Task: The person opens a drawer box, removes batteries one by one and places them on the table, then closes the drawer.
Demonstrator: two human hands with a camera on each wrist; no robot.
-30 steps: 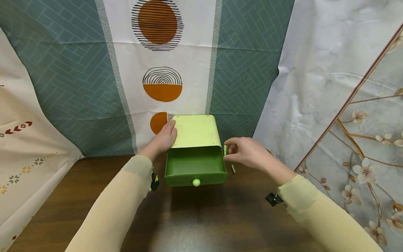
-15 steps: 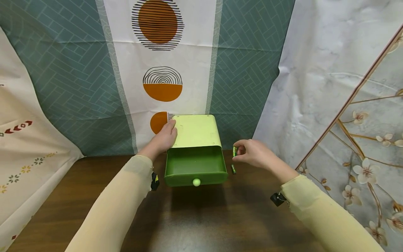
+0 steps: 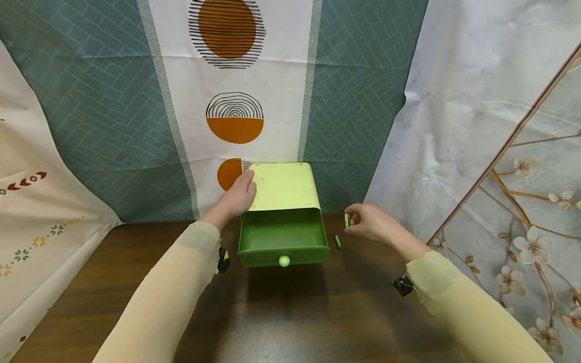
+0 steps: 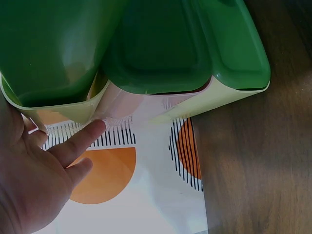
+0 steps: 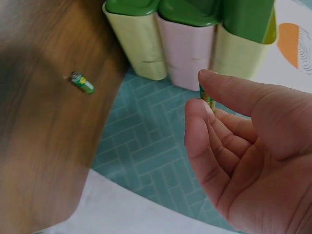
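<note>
A small stacked drawer cabinet (image 3: 283, 186) with a pale yellow-green top stands against the backdrop. Its top green drawer (image 3: 258, 258) is pulled out, with a round light-green knob (image 3: 284, 260) on the front. My left hand (image 3: 239, 194) rests on the cabinet's upper left side; in the left wrist view its fingers (image 4: 80, 141) lie extended along that side. To the right of the cabinet, my right hand (image 3: 369, 220) pinches a green and yellow battery (image 3: 347, 220) upright between thumb and fingertips. A second, similar battery (image 3: 338, 242) lies on the table beside the open drawer.
Beneath the open drawer are a pink-sided unit (image 5: 187, 56) and another yellow-green unit (image 5: 139, 44), both with their green drawers pushed in. The dark wooden table (image 3: 290, 322) meets patterned cloths behind, with a floral cloth (image 3: 522, 252) on the right.
My right hand has moved right, away from the drawer's side, still holding the battery. The left hand stays on the cabinet, and the other battery lies where it was.
</note>
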